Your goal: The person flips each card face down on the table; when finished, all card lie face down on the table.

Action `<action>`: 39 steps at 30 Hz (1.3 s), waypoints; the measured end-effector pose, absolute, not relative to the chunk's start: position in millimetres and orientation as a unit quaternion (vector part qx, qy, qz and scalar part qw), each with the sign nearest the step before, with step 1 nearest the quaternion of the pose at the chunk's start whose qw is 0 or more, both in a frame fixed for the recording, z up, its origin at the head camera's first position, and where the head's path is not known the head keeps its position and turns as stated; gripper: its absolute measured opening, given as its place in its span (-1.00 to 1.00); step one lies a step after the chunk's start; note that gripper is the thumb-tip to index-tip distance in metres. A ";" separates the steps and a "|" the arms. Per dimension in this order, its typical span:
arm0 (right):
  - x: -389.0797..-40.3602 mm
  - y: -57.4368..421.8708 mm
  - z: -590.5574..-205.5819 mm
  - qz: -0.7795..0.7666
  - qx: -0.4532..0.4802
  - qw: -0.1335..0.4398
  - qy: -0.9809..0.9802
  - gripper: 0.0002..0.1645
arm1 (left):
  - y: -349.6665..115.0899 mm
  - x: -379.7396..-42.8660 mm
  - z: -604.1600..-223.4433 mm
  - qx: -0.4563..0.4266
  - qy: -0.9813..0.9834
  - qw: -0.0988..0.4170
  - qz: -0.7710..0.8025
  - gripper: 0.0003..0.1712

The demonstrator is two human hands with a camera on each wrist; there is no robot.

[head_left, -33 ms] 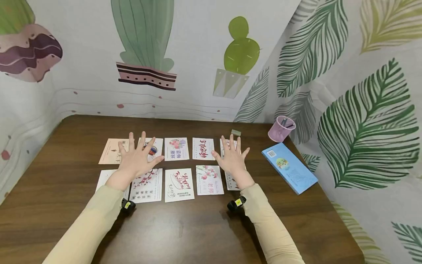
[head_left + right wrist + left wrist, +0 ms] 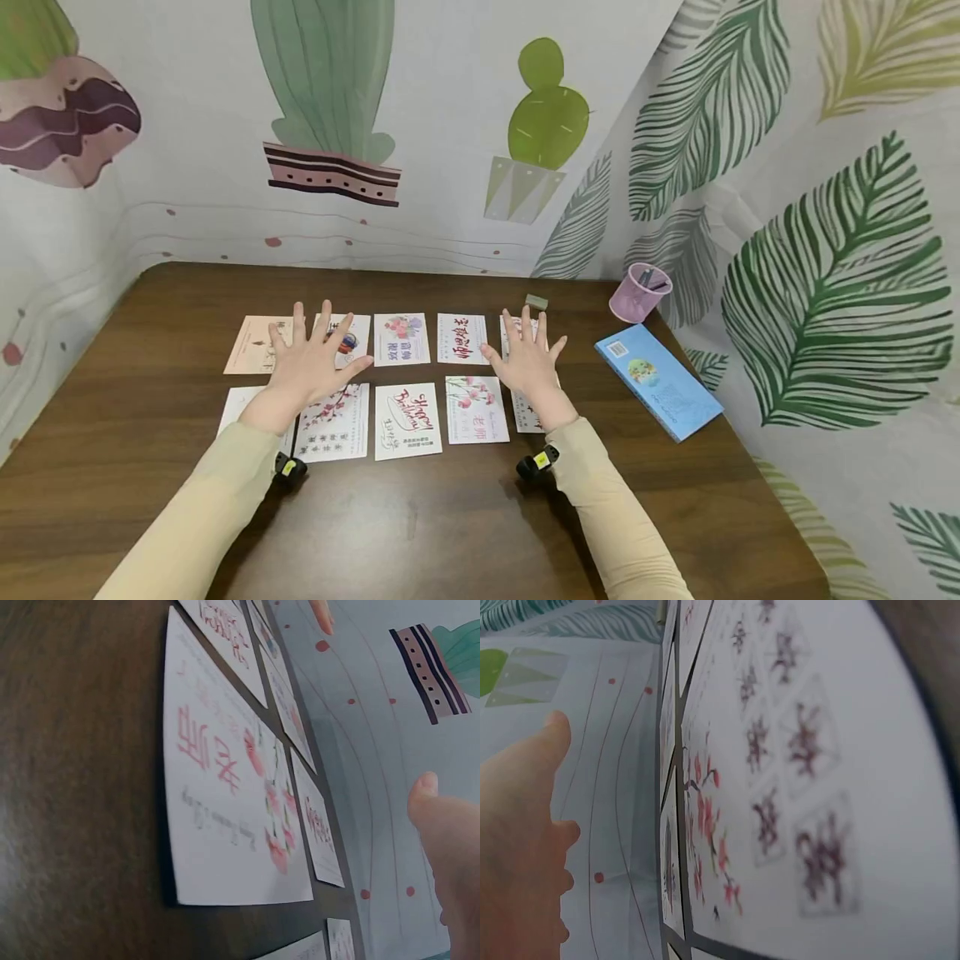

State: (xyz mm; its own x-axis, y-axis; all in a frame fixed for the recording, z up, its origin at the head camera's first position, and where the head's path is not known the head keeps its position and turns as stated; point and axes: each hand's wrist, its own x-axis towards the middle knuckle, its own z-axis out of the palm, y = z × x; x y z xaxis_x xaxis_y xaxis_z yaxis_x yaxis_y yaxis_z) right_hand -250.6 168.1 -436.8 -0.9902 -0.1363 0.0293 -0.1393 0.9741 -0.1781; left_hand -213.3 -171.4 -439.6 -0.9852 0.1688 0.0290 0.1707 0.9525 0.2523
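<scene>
Two rows of printed greeting cards lie on a brown table. My left hand (image 2: 302,362), fingers spread and straight, is over the left cards, partly hiding a peach card (image 2: 243,350) and a plum-blossom card (image 2: 333,437). The left wrist view shows this hand raised off the blossom card (image 2: 727,795). My right hand (image 2: 528,362), also spread, covers much of the rightmost cards. Beside it lie a pink-flower card (image 2: 477,417) and a card with red lettering (image 2: 462,337). In the right wrist view the right hand (image 2: 454,847) stands apart from the cards. Neither hand holds anything.
A blue booklet (image 2: 660,383) lies to the right, near a pink mesh pen cup (image 2: 639,293) with pens in it. A small grey-green block (image 2: 536,302) sits behind the right hand. Patterned cloth (image 2: 450,125) stands along the table's back and right side.
</scene>
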 end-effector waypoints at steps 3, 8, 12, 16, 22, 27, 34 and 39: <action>-250.8 165.3 -437.0 0.094 0.072 0.006 -0.993 -0.03 | -172.6 -213.1 -441.0 -0.084 -0.988 0.002 -0.129 0.07; -250.0 159.0 -437.5 0.108 0.081 -0.004 -0.991 -0.04 | -173.7 -211.8 -443.8 -0.078 -0.988 -0.003 -0.133 0.07; -251.2 154.1 -435.8 0.113 0.083 -0.004 -0.990 -0.02 | -173.8 -211.7 -442.1 -0.076 -0.987 -0.001 -0.139 0.06; -254.1 147.2 -434.4 0.110 0.086 -0.002 -0.990 -0.01 | -175.3 -211.4 -440.3 -0.073 -0.987 -0.003 -0.141 0.06; -257.8 135.0 -431.8 0.120 0.100 0.011 -0.988 0.01 | -181.3 -210.2 -438.4 -0.064 -0.988 -0.003 -0.139 0.07; -260.0 125.5 -427.7 0.123 0.114 0.020 -0.986 0.02 | -189.4 -208.7 -433.4 -0.056 -0.987 0.002 -0.153 0.04; -265.1 108.3 -423.7 0.174 0.150 0.040 -0.973 -0.01 | -209.4 -212.1 -432.1 -0.027 -0.983 0.025 -0.179 -0.06; -266.6 94.3 -421.3 0.205 0.183 0.043 -0.961 -0.11 | -227.1 -211.8 -435.0 0.010 -0.980 0.019 -0.198 -0.05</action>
